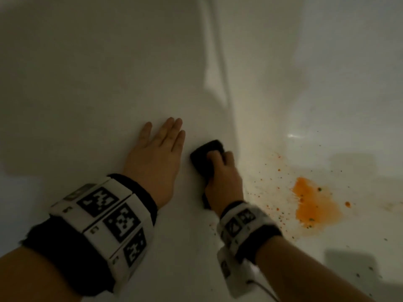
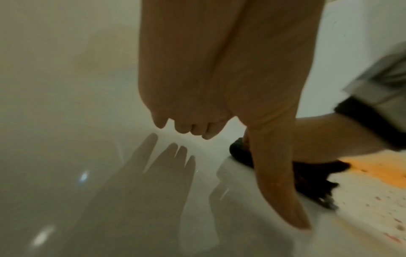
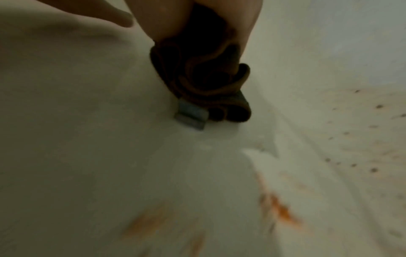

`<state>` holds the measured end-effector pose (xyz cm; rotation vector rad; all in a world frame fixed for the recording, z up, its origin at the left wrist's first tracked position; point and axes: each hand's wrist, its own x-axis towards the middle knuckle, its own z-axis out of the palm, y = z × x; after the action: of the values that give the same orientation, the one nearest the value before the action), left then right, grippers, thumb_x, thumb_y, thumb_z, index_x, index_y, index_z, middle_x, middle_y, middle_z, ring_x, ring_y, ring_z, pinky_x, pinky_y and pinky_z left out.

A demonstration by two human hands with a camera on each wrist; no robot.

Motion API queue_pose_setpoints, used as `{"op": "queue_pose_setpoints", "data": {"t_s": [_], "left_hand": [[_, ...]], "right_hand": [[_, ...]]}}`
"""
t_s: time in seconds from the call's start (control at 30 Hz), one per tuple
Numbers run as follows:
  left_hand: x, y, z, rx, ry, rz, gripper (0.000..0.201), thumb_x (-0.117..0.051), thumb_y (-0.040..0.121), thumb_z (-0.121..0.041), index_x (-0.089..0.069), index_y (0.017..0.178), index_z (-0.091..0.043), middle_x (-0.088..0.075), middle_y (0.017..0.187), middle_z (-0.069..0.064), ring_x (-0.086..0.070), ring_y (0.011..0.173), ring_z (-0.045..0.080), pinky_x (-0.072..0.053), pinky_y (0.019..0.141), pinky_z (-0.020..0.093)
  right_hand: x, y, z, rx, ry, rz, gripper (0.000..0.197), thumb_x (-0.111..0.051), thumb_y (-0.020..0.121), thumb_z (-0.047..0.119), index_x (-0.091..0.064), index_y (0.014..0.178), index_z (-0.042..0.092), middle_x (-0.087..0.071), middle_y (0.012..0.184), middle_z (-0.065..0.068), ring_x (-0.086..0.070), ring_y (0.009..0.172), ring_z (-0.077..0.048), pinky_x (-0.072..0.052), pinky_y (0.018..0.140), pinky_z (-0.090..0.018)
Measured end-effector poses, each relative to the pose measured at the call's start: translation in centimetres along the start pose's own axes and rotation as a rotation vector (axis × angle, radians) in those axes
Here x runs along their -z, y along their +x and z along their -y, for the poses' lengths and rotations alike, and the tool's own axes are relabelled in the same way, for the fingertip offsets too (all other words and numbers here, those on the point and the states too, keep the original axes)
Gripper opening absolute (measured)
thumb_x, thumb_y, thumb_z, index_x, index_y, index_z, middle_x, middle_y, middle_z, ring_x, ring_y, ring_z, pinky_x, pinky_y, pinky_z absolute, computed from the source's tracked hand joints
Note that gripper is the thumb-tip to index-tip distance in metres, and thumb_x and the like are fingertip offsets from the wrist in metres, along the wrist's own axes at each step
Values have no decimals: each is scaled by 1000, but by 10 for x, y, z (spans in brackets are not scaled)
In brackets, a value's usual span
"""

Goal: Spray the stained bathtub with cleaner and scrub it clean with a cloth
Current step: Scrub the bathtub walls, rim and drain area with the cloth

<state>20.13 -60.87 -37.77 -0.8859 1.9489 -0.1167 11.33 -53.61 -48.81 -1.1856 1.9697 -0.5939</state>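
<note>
Dark cloth gripped, white bathtub

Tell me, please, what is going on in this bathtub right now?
A person is scrubbing the white bathtub. The right hand grips a dark bunched cloth pressed to the tub wall, while the left hand lies flat and open beside it on the same wall. The orange splattered stain on the tub floor, right of the cloth, is not yet wiped.

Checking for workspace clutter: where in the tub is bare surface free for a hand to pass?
Bare white tub wall lies beyond and left of the flat left hand. It is crowded where the right hand grips the dark cloth beside it. The orange stain and specks cover the floor to its right.
</note>
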Motion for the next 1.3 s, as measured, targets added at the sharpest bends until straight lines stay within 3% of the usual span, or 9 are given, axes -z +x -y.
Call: {"op": "queue_pose_setpoints", "data": {"t_s": [0.2, 0.4, 0.5, 0.63, 0.8, 0.97, 1.13, 1.23, 1.3], "left_hand": [[-8, 5, -9, -2, 18, 16, 101, -52, 91, -36, 28, 141, -1, 37, 147, 16, 28, 140, 27, 15, 114, 43], [-4, 3, -9, 98, -47, -2, 109, -54, 89, -39, 34, 136, 4, 41, 143, 22, 30, 139, 33, 12, 116, 41], [-3, 2, -7, 153, -47, 11, 111, -54, 88, -42, 35, 135, 5, 40, 143, 23, 30, 138, 34, 11, 117, 43], [0, 2, -7, 140, 11, 21, 110, -54, 87, -44, 31, 139, 3, 40, 144, 21, 30, 139, 32, 11, 116, 47], [3, -1, -16, 27, 67, 35, 87, -41, 93, -31, 22, 145, -3, 37, 147, 18, 30, 139, 31, 13, 115, 49], [-19, -20, -31, -82, 149, 136, 80, -33, 95, -27, 26, 142, 0, 39, 146, 19, 31, 138, 32, 16, 113, 50], [-21, -23, -30, -90, 118, 158, 86, -38, 93, -26, 27, 142, -1, 37, 147, 16, 29, 140, 29, 11, 116, 49], [-19, -22, -32, -87, 151, 168, 89, -41, 92, -27, 28, 141, 0, 38, 146, 17, 29, 140, 30, 12, 116, 49], [-21, -22, -35, -79, 167, 165, 87, -39, 93, -25, 29, 141, 0, 38, 146, 17, 29, 140, 30, 12, 116, 48]], "right_hand": [[40, 55, -46, -249, 36, -5, 37, -42, 89, 4, -41, 126, 12, -40, 117, -11, -50, 98, -29, -34, 78, -29], [39, 22, -1, 208, 110, 22, 34, -44, 85, -1, -47, 115, 15, -41, 110, 0, -42, 89, -15, -30, 78, -17], [16, 17, 21, 327, 11, 57, 34, -49, 86, 4, -45, 118, 16, -38, 113, -3, -41, 79, -19, -34, 71, -23], [17, 32, 13, 204, 71, 28, 42, -46, 87, 3, -42, 125, 17, -38, 122, -8, -44, 80, -23, -34, 73, -23], [34, 67, -20, -161, 130, -72, 48, -47, 88, 6, -37, 134, 16, -37, 131, -15, -51, 108, -36, -40, 82, -33], [52, 53, -46, -124, 60, 20, 21, -46, 86, 2, -39, 99, 17, -44, 107, -9, -49, 96, -25, -32, 75, -28], [30, -67, -30, 301, 114, 460, 21, -56, 81, 8, -52, 101, 13, -45, 105, -5, -44, 83, -9, -29, 69, -7], [-4, -113, -25, 375, -27, 789, 33, -56, 88, 8, -50, 121, 11, -38, 127, -11, -46, 92, -23, -30, 67, -21], [-15, -114, -25, 423, -32, 779, 31, -58, 88, 12, -48, 118, 13, -35, 125, -10, -42, 84, -21, -35, 71, -25]]}}
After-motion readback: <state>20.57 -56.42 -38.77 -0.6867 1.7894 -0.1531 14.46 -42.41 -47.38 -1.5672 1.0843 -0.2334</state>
